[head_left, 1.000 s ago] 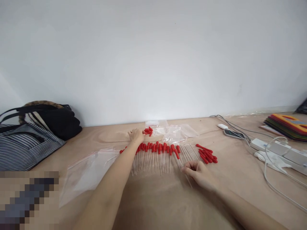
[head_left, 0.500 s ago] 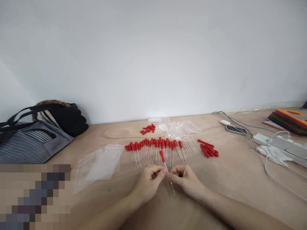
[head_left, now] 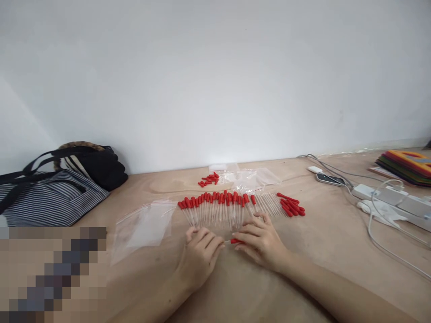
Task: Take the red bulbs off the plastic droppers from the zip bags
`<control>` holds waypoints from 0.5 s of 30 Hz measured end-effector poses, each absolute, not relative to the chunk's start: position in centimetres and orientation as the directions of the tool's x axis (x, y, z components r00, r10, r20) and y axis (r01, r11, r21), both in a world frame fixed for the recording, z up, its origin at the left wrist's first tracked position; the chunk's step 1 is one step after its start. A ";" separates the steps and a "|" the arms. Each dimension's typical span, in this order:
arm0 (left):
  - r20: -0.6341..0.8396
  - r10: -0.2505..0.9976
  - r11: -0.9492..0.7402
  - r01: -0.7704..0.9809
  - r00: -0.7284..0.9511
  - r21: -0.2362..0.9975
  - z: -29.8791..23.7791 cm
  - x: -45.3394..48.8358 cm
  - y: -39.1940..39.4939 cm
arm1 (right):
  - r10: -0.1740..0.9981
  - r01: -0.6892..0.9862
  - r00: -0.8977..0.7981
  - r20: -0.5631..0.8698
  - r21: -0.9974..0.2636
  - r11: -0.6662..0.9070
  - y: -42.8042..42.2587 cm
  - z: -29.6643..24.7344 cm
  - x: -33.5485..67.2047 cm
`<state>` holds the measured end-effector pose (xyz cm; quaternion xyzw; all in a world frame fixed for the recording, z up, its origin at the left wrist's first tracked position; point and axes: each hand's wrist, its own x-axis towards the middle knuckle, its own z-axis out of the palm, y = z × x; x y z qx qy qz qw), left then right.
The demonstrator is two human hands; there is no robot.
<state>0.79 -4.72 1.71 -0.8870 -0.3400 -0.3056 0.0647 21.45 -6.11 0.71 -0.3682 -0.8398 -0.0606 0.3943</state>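
Note:
Between my hands lies a glass dropper (head_left: 236, 241) with a red rubber bulb, held roughly level above the table. My left hand (head_left: 202, 251) is closed round the glass tube, whose tip is hidden behind the fingers. The fingers of my right hand (head_left: 264, 242) wrap the red bulb and cover much of it. Just beyond, a fanned row of red-bulbed droppers (head_left: 215, 208) lies on the table. Bare glass tubes (head_left: 271, 205) continue the row on the right, with a pile of loose red bulbs (head_left: 292, 206) beside them.
Clear plastic bags (head_left: 148, 229) lie at left, and more bags (head_left: 252, 179) at the back beside small red bulbs (head_left: 208, 179). A striped bag (head_left: 57, 197) stands far left. Power strips (head_left: 387, 197), cables, a dark device (head_left: 330, 179) and coloured sheets (head_left: 404, 166) occupy the right.
The dropper has turned from slanting away, bulb at the far end, to nearly level with its bulb to the right. My right hand has shifted from the tube to the bulb.

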 end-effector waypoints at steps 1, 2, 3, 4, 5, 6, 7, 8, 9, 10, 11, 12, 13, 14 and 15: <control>0.605 0.544 -0.771 0.630 0.581 0.089 1.2 0.8 -4.9 | 0.540 0.667 -0.438 0.718 -0.143 0.731 -6.0 0.4 21.3; 0.626 0.526 -0.781 0.618 0.576 0.087 0.7 0.8 -4.9 | 0.513 0.666 -0.443 0.735 -0.112 0.737 -6.0 0.1 21.2; 0.645 0.508 -0.790 0.608 0.571 0.083 0.3 0.7 -5.0 | 0.489 0.666 -0.441 0.752 -0.092 0.741 -5.9 -0.3 21.0; 0.660 0.491 -0.797 0.600 0.569 0.076 0.0 0.7 -5.0 | 0.471 0.664 -0.436 0.767 -0.079 0.744 -5.9 -0.6 20.9; 0.669 0.478 -0.801 0.594 0.570 0.066 -0.1 0.7 -4.9 | 0.458 0.664 -0.429 0.779 -0.072 0.745 -5.9 -0.9 20.9; 0.672 0.468 -0.805 0.591 0.575 0.055 -0.2 0.7 -4.9 | 0.452 0.664 -0.425 0.784 -0.069 0.744 -6.0 -1.1 20.8; 0.669 0.461 -0.807 0.588 0.582 0.044 -0.2 0.7 -4.9 | 0.454 0.667 -0.424 0.784 -0.069 0.742 -6.1 -1.2 20.8; 0.668 0.458 -0.808 0.588 0.587 0.037 -0.2 0.7 -4.9 | 0.455 0.670 -0.421 0.785 -0.069 0.739 -6.2 -1.3 20.9; 0.666 0.457 -0.807 0.590 0.590 0.031 -0.1 0.7 -4.9 | 0.454 0.672 -0.418 0.787 -0.068 0.737 -6.3 -1.4 20.9; 0.664 0.458 -0.804 0.593 0.591 0.026 -0.1 0.7 -4.9 | 0.450 0.673 -0.417 0.790 -0.064 0.737 -6.4 -1.4 21.0; 0.663 0.459 -0.802 0.597 0.592 0.022 0.0 0.8 -4.9 | 0.445 0.672 -0.418 0.792 -0.060 0.738 -6.4 -1.5 21.0; 0.663 0.460 -0.799 0.601 0.591 0.018 0.0 0.8 -5.0 | 0.440 0.670 -0.417 0.795 -0.058 0.740 -6.4 -1.5 21.0; 0.664 0.461 -0.796 0.605 0.589 0.016 0.0 0.9 -5.0 | 0.435 0.668 -0.413 0.800 -0.058 0.742 -6.5 -1.5 21.1; 0.666 0.462 -0.793 0.609 0.585 0.016 0.1 1.0 -5.1 | 0.429 0.666 -0.408 0.806 -0.059 0.744 -6.5 -1.5 21.1; 0.670 0.464 -0.790 0.613 0.580 0.018 0.1 1.0 -5.2 | 0.424 0.663 -0.403 0.811 -0.061 0.746 -6.5 -1.5 21.0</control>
